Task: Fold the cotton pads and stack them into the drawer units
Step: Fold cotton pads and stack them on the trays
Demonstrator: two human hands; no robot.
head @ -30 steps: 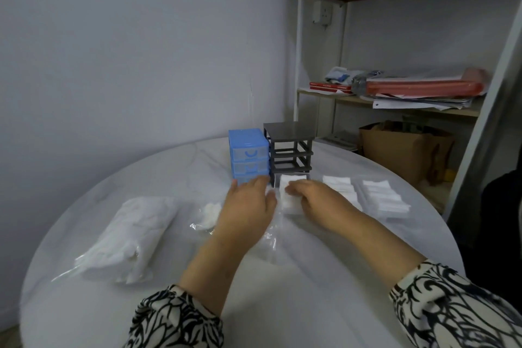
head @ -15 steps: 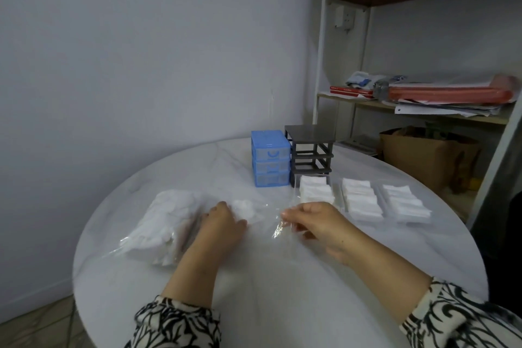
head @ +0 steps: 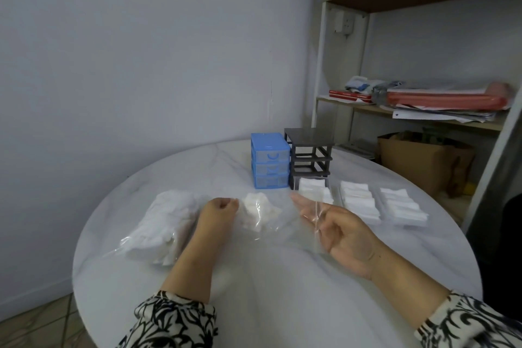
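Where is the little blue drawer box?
In the head view, the blue drawer unit stands at the far side of the round table, near the wall. It sits directly left of the black drawer frame, beyond the hands.

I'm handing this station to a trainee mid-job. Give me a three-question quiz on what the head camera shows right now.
1. True or false: the blue drawer unit stands to the right of the black frame.
2. Which hand has clear plastic film against its upturned palm: A) left hand B) right hand?
3. How many separate groups of folded cotton pads lie in a row in front of and to the right of the black frame?

Key
1. False: it stands to the left, right beside it.
2. B; the left hand is curled at the edge of the bag of loose pads.
3. Three.
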